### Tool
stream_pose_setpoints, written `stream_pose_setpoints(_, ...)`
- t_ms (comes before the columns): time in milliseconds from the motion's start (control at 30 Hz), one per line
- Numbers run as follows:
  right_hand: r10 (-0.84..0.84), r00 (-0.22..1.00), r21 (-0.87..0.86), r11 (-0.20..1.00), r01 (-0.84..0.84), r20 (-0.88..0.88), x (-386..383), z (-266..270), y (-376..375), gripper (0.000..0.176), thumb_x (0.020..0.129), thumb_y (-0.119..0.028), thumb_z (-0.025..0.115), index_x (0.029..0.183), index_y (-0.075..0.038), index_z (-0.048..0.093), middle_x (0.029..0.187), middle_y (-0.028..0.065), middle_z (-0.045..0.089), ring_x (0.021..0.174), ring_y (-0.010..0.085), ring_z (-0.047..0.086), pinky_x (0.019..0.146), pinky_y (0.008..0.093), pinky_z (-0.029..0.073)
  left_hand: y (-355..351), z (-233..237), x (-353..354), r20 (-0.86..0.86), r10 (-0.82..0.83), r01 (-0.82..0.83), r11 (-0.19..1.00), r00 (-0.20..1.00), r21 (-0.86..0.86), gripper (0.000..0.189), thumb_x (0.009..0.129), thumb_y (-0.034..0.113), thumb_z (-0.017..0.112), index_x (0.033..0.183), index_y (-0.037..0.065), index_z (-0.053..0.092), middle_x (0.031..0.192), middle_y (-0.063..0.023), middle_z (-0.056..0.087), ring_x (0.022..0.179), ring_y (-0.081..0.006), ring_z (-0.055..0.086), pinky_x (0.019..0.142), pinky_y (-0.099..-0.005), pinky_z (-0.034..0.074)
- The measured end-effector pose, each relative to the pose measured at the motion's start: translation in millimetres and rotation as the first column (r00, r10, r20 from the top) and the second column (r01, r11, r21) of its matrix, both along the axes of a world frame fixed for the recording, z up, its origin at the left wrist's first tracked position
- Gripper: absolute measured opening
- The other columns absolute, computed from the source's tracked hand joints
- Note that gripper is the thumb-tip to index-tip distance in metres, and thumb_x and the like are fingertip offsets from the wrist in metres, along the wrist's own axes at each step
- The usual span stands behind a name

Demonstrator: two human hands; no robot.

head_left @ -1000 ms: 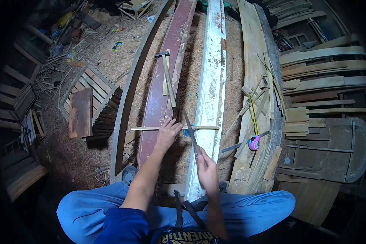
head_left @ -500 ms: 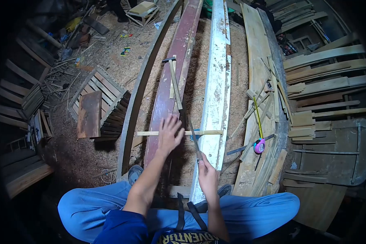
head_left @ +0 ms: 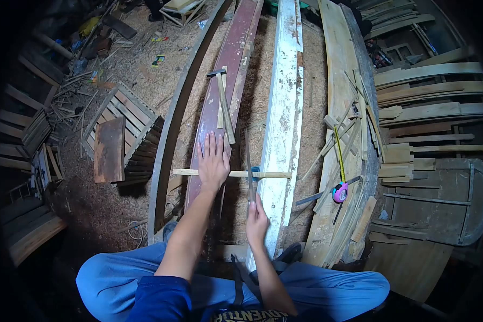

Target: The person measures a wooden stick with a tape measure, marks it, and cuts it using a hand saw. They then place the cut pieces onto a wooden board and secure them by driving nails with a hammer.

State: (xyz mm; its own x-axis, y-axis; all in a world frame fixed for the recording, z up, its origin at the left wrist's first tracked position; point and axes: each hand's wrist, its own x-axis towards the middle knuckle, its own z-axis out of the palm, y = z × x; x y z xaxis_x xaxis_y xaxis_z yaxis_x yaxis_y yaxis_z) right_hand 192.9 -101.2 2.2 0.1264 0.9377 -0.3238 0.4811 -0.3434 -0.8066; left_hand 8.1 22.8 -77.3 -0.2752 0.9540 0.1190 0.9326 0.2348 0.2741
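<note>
My left hand (head_left: 213,165) lies flat with fingers stretched forward, over a thin wooden strip (head_left: 185,172) and the dark red plank (head_left: 204,126). The strip runs crosswise from the red plank to the worn white plank (head_left: 276,145). In my right hand (head_left: 256,219) is the near end of a long, narrow, dark saw-like blade (head_left: 248,161), which points away from me and crosses the strip between the two planks. A hammer (head_left: 226,110) lies on the red plank beyond my left fingertips, beside a short wood piece (head_left: 219,102).
A pink tape measure (head_left: 339,192), its yellow tape out, sits on a pale board (head_left: 335,70) at right among wood scraps. A curved dark beam (head_left: 169,129) and a slatted wooden crate (head_left: 129,121) stand left. Stacked boards (head_left: 429,80) fill the far right. Sawdust covers the floor.
My right hand and the blade have shifted left, and the blade now points more straight ahead. My left hand lies flatter, fingers pointing forward. The view has moved slightly.
</note>
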Motion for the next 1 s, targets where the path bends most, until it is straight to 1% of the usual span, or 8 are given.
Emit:
stream_pose_setpoints(233, -0.105, 0.993, -0.023, 0.994, 0.104, -0.055, -2.5, -22.5, -40.3, 0.043, 0.109, -0.022, 0.052, 0.147, -0.003, 0.057, 0.134, 0.0248, 0.068, 0.123, 0.0341, 0.069, 0.101, 0.0404, 0.053, 1.7, 3.6, -1.1, -0.013, 0.017, -0.018, 1.0, 1.0, -0.026, 0.06, 0.102, 0.023, 0.048, 0.16, 0.009, 0.041, 0.17, -0.0157, 0.032, 0.158, -0.0295, 0.028, 0.129, -0.0538, 0.017)
stream_pose_setpoints(300, -0.059, 0.993, 0.245, 0.969, 0.033, 0.1, -5.4, -34.7, -39.1, 0.045, 0.111, -0.022, 0.053, 0.151, -0.001, 0.053, 0.106, 0.0106, 0.072, 0.086, 0.0119, 0.062, 0.081, 0.0307, 0.053, 2.1, 2.6, -3.1, 0.006, 0.013, -0.014, 1.0, 1.0, 0.016, 0.062, 0.1, 0.023, 0.05, 0.16, 0.01, 0.04, 0.169, -0.0156, 0.033, 0.158, -0.0293, 0.028, 0.128, -0.0565, 0.015)
stream_pose_setpoints(333, -0.073, 0.997, 0.125, 0.99, 0.069, 0.026, -13.6, -17.7, -18.9, 0.043, 0.109, -0.023, 0.053, 0.147, -0.003, 0.058, 0.133, 0.025, 0.068, 0.119, 0.0347, 0.07, 0.098, 0.0407, 0.054, 0.0, 3.1, -3.3, -0.026, -0.007, 0.007, 1.0, 1.0, -0.003, 0.063, 0.1, 0.022, 0.051, 0.161, 0.01, 0.04, 0.169, -0.0156, 0.033, 0.158, -0.0295, 0.028, 0.128, -0.0581, 0.014)
stream_pose_setpoints(633, -0.04, 0.998, 0.177, 0.984, 0.032, 0.041, -7.3, -25.6, -17.2, 0.042, 0.109, -0.022, 0.053, 0.146, -0.003, 0.058, 0.133, 0.0245, 0.068, 0.121, 0.0365, 0.069, 0.1, 0.0414, 0.053, 1.6, -0.7, -2.0, -0.034, -0.016, 0.015, 1.0, 0.999, -0.024, 0.065, 0.098, 0.026, 0.051, 0.161, 0.013, 0.04, 0.169, -0.0144, 0.033, 0.158, -0.0303, 0.028, 0.129, -0.0602, 0.011)
stream_pose_setpoints(733, -0.084, 0.992, -0.029, 0.996, 0.082, -0.091, -17.8, -16.1, 29.3, 0.041, 0.109, -0.02, 0.051, 0.146, -0.003, 0.058, 0.136, 0.0237, 0.067, 0.129, 0.035, 0.065, 0.103, 0.0409, 0.052, 0.4, -0.9, -2.4, -0.025, -0.026, 0.026, 1.0, 0.999, -0.01, 0.066, 0.097, 0.024, 0.051, 0.161, 0.013, 0.04, 0.169, -0.0159, 0.032, 0.158, -0.031, 0.027, 0.128, -0.0597, 0.013)
stream_pose_setpoints(900, -0.017, 1.0, 0.08, 0.997, 0.019, -0.02, 5.5, -33.8, -30.8, 0.041, 0.109, -0.018, 0.052, 0.147, -0.002, 0.057, 0.137, 0.0268, 0.065, 0.129, 0.0366, 0.064, 0.104, 0.041, 0.052, 3.3, 0.9, -2.6, -0.002, -0.017, 0.017, 0.999, 1.0, -0.035, 0.067, 0.096, 0.024, 0.051, 0.161, 0.013, 0.039, 0.17, -0.0157, 0.031, 0.158, -0.0311, 0.028, 0.128, -0.0593, 0.013)
stream_pose_setpoints(967, -0.03, 0.99, 0.243, 0.97, -0.006, 0.141, 6.0, -53.9, -31.1, 0.045, 0.11, -0.021, 0.054, 0.15, -0.001, 0.055, 0.081, 0.0016, 0.063, 0.067, 0.0072, 0.052, 0.059, 0.0269, 0.046, 2.6, -4.9, -2.6, -0.062, -0.026, 0.026, 1.0, 0.998, 0.004, 0.068, 0.095, 0.024, 0.052, 0.161, 0.013, 0.038, 0.169, -0.0157, 0.031, 0.157, -0.0313, 0.029, 0.128, -0.0595, 0.013)
stream_pose_setpoints(1000, -0.005, 0.989, 0.283, 0.958, -0.037, 0.146, 4.4, -56.0, -9.7, 0.045, 0.11, -0.023, 0.054, 0.15, -0.001, 0.055, 0.08, 0.0008, 0.063, 0.064, 0.0076, 0.05, 0.058, 0.0268, 0.045, 0.5, -6.1, -1.7, -0.063, -0.033, 0.033, 0.999, 0.997, 0.002, 0.068, 0.095, 0.024, 0.052, 0.161, 0.013, 0.038, 0.169, -0.0157, 0.031, 0.157, -0.0313, 0.029, 0.128, -0.0595, 0.013)
